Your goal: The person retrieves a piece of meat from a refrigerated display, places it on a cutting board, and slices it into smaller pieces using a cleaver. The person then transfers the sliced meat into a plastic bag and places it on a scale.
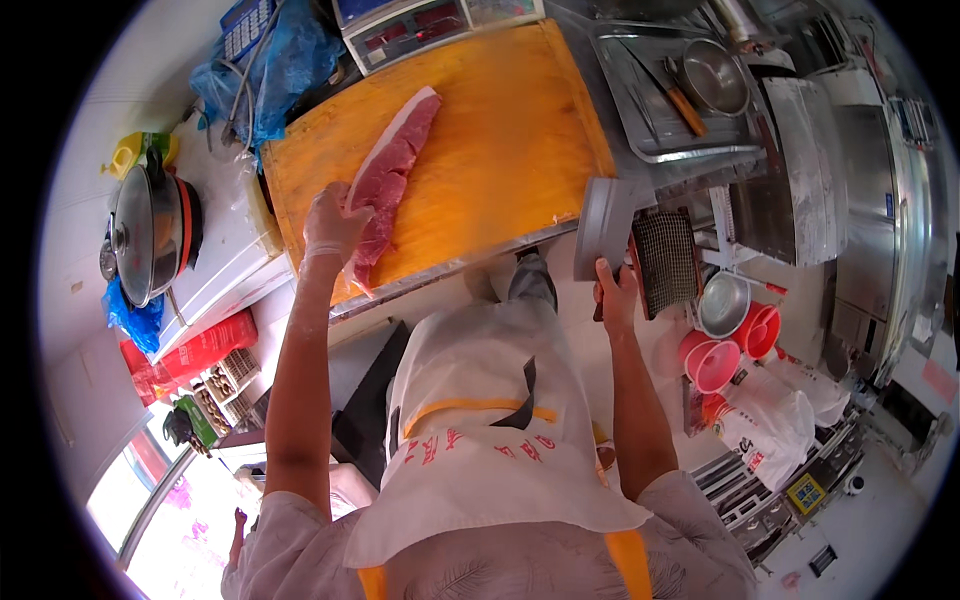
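"One strip of meat (396, 165) on my feed. How far along?"

"Early, I'd judge. It lies lengthwise on the yellow board (490, 170), apparently one piece. I see no cut portions beside it."

"Hands?"

"Left hand (336, 222) is curled over the strip's left edge, toward the near end; pinching or only pressing, I can't tell. Right hand (618, 298) is wrapped round the handle of the cleaver (605, 230), blade clear of the meat, at the board's near right corner."

"Done so far?"

"Meat laid out, blade in hand. Pale fat lines the left edge; whether it's trimmed, I can't tell."

"Left?"

"My call: all the blade work on this strip."
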A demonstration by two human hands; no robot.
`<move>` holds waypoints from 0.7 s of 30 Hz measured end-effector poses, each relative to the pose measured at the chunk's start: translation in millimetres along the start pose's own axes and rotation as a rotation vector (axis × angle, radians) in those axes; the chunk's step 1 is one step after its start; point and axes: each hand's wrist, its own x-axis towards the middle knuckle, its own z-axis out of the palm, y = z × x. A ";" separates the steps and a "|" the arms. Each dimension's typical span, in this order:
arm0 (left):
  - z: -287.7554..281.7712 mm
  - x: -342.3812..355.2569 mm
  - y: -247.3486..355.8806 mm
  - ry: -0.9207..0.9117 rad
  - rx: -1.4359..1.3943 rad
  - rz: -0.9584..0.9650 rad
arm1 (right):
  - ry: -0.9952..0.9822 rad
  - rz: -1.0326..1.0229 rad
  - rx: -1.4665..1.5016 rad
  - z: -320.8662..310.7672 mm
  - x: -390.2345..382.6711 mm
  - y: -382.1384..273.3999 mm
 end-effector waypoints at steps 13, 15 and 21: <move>26.6 -8.3 51.2 -0.072 -0.031 -0.020 | 0.129 0.114 -0.091 -55.5 -83.1 -44.0; 0.6 -14.6 80.6 -0.195 -0.051 0.053 | 0.088 0.085 -0.105 -53.2 -74.7 -72.8; -31.1 11.6 43.3 -0.781 -1.239 -0.152 | -0.021 0.001 -0.107 -39.1 -45.3 -132.7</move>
